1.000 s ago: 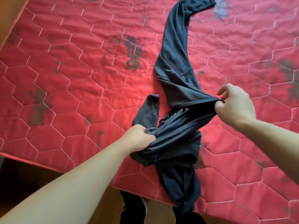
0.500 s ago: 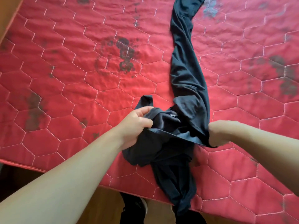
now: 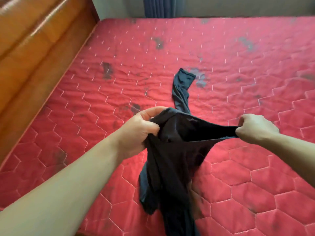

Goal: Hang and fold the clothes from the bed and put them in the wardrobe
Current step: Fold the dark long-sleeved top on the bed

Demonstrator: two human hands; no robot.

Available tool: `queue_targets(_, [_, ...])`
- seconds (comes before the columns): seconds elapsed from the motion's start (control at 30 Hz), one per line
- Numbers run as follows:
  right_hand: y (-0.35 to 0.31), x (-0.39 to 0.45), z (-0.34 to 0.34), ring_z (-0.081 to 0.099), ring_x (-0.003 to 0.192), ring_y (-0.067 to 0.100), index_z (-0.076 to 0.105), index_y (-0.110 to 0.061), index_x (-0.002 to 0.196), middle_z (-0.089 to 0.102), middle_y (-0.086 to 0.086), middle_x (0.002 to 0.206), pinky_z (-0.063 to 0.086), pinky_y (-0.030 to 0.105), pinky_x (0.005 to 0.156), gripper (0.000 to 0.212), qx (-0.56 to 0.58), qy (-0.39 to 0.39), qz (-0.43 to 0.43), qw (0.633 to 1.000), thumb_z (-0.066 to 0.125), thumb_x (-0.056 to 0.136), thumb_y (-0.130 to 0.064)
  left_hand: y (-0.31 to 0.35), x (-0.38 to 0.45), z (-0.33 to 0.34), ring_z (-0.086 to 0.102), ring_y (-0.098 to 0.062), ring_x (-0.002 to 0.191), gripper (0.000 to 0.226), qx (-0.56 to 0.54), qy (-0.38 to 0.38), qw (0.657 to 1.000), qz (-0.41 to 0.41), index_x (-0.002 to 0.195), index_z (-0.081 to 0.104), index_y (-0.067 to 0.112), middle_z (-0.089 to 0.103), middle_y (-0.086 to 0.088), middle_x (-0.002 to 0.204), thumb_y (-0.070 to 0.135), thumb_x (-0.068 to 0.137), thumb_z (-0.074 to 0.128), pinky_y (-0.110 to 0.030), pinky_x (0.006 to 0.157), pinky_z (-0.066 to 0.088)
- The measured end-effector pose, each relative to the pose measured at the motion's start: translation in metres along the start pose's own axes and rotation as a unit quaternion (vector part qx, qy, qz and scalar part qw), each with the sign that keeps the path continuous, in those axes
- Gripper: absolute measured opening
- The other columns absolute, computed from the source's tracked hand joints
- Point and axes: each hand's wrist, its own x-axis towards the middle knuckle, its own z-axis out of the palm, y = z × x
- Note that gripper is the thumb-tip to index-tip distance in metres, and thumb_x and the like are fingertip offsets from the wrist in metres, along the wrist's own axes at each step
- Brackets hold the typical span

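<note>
Filling most of the view is a wide bed, its red mattress quilted in a hexagon pattern and marked here and there with dark grey stains. Along the left side of the bed runs a tall, glossy headboard of orange-brown wood, and past the far edge of the mattress there is a pale wall with a strip of dark blue curtain hanging against it. A person stands at the near edge of the bed, both bare forearms reaching forward from the bottom corners of the view. Between the hands, raised above the mattress, is a dark navy garment of thin fabric; what kind of garment it is cannot be told for sure. Its main body droops in loose folds from the hands down toward the near edge of the bed, while one narrow end trails away behind the hands and lies flat on the mattress, finishing in a hemmed opening near the middle of the bed. The left hand has its fingers and thumb curled around a bunched handful of the fabric. The right hand, set apart to the side, pinches the garment's edge in closed fingers, so that a band of cloth is stretched taut between the two hands.
</note>
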Motion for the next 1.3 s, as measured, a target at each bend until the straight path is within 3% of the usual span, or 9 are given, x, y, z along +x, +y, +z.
queue_targets(0.13, [-0.013, 0.005, -0.102, 0.060, 0.074, 0.029, 0.063, -0.022, 0.081, 0.060, 0.004, 0.076, 0.044, 0.030, 0.063, 0.013, 0.003, 0.037, -0.038, 0.999, 0.055, 0.072, -0.017, 0.087, 0.004, 0.019, 0.063, -0.014, 0.069, 0.052, 0.324, 0.107, 0.938, 0.058, 0.084, 0.074, 0.015, 0.072, 0.000, 0.076, -0.016, 0.065, 0.037, -0.024, 0.064, 0.049])
queue_targets(0.33, [-0.025, -0.011, -0.260, 0.064, 0.070, 0.025, 0.070, -0.023, 0.071, 0.067, 0.002, 0.071, 0.057, 0.033, 0.068, 0.021, 0.020, 0.063, -0.106, 0.992, 0.052, 0.073, -0.014, 0.201, -0.009, 0.019, 0.062, -0.019, 0.093, 0.041, 0.762, 0.132, 0.634, -0.014, 0.097, 0.066, 0.036, 0.067, 0.010, 0.101, 0.007, 0.073, 0.051, -0.035, 0.080, 0.054])
queue_targets(0.43, [-0.025, -0.028, -0.324, 0.064, 0.079, 0.027, 0.073, -0.023, 0.069, 0.070, 0.004, 0.077, 0.058, 0.037, 0.074, 0.022, 0.013, 0.085, -0.157, 0.984, 0.054, 0.072, -0.011, 0.248, -0.019, 0.025, 0.064, -0.020, 0.091, 0.029, 0.829, 0.101, 0.546, -0.064, 0.095, 0.067, 0.035, 0.067, 0.008, 0.100, 0.018, 0.073, 0.060, -0.031, 0.072, 0.052])
queue_targets(0.5, [-0.025, -0.043, -0.358, 0.064, 0.081, 0.024, 0.072, -0.032, 0.061, 0.070, -0.002, 0.080, 0.057, 0.036, 0.076, 0.029, 0.025, 0.127, -0.190, 0.973, 0.056, 0.070, -0.010, 0.283, -0.025, 0.034, 0.064, -0.019, 0.088, 0.019, 0.817, 0.141, 0.559, -0.022, 0.087, 0.067, 0.033, 0.067, 0.007, 0.097, 0.021, 0.074, 0.062, -0.029, 0.069, 0.052])
queue_targets(0.7, [-0.011, -0.103, -0.442, 0.059, 0.060, 0.018, 0.070, -0.029, 0.059, 0.061, -0.005, 0.054, 0.051, 0.030, 0.059, 0.022, 0.044, 0.155, -0.208, 0.965, 0.059, 0.072, -0.013, 0.365, -0.057, 0.066, 0.054, -0.011, 0.063, 0.027, 0.568, 0.126, 0.808, 0.093, 0.063, 0.067, 0.019, 0.057, 0.005, 0.065, 0.008, 0.082, 0.051, -0.024, 0.063, 0.051])
queue_targets(0.8, [0.002, -0.139, -0.474, 0.058, 0.061, 0.014, 0.071, -0.023, 0.068, 0.063, -0.006, 0.057, 0.050, 0.032, 0.061, 0.017, 0.118, 0.254, -0.201, 0.939, 0.056, 0.076, -0.018, 0.389, -0.071, 0.076, 0.053, -0.012, 0.061, 0.024, 0.442, 0.124, 0.872, 0.169, 0.077, 0.066, 0.011, 0.053, -0.003, 0.067, 0.005, 0.088, 0.045, -0.024, 0.054, 0.051])
queue_targets(0.93, [0.010, -0.188, -0.500, 0.055, 0.060, 0.021, 0.068, -0.010, 0.075, 0.062, 0.004, 0.059, 0.047, 0.030, 0.062, 0.026, 0.193, 0.323, -0.151, 0.914, 0.048, 0.072, -0.027, 0.411, -0.085, 0.077, 0.048, -0.017, 0.054, 0.027, 0.391, 0.181, 0.866, 0.253, 0.095, 0.062, -0.003, 0.049, -0.008, 0.072, 0.010, 0.092, 0.038, -0.026, 0.045, 0.040])
queue_targets(1.1, [0.003, -0.237, -0.507, 0.063, 0.074, 0.023, 0.073, -0.013, 0.085, 0.069, 0.009, 0.083, 0.058, 0.040, 0.078, 0.022, 0.349, 0.310, -0.090, 0.880, 0.051, 0.086, -0.012, 0.427, -0.115, 0.083, 0.046, -0.016, 0.062, 0.024, 0.482, 0.180, 0.806, 0.291, 0.070, 0.058, 0.015, 0.049, -0.004, 0.065, 0.027, 0.083, 0.041, -0.028, 0.059, 0.037])
queue_targets(1.3, [0.005, -0.270, -0.506, 0.053, 0.061, 0.026, 0.066, -0.002, 0.087, 0.060, 0.013, 0.072, 0.040, 0.027, 0.054, 0.023, 0.355, 0.330, -0.024, 0.874, 0.053, 0.091, -0.021, 0.445, -0.139, 0.097, 0.055, -0.020, 0.054, 0.030, 0.515, 0.151, 0.810, 0.238, 0.054, 0.053, 0.017, 0.057, -0.002, 0.056, 0.036, 0.077, 0.046, -0.027, 0.056, 0.045])
